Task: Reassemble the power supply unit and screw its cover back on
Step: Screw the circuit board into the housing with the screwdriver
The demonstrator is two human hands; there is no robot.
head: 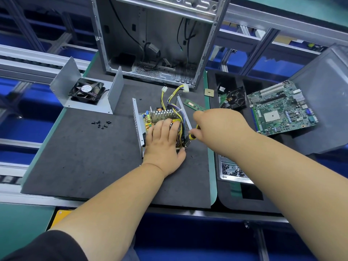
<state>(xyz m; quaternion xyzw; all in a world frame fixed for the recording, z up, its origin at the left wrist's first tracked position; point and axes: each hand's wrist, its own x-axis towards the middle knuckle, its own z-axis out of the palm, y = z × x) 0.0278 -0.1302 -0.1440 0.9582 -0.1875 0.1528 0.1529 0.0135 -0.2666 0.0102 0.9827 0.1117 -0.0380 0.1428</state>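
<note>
Grey foam covers the counter (pixel 79 157) in my head view, and the open power supply unit (pixel 160 125) sits on it just ahead of my hands. My left hand (pixel 163 146) lies flat on its circuit board, fingers straight and pressing down, holding nothing. My right hand (pixel 218 127) hovers at the unit's right wall, fingers curled round a yellow-handled screwdriver (pixel 193 135) whose tip I cannot see. The cover (pixel 86 91), with its fan, stands well apart at far left, loose black screws (pixel 101 124) between it and the unit. A motherboard (pixel 282 112) lies to the right.
</note>
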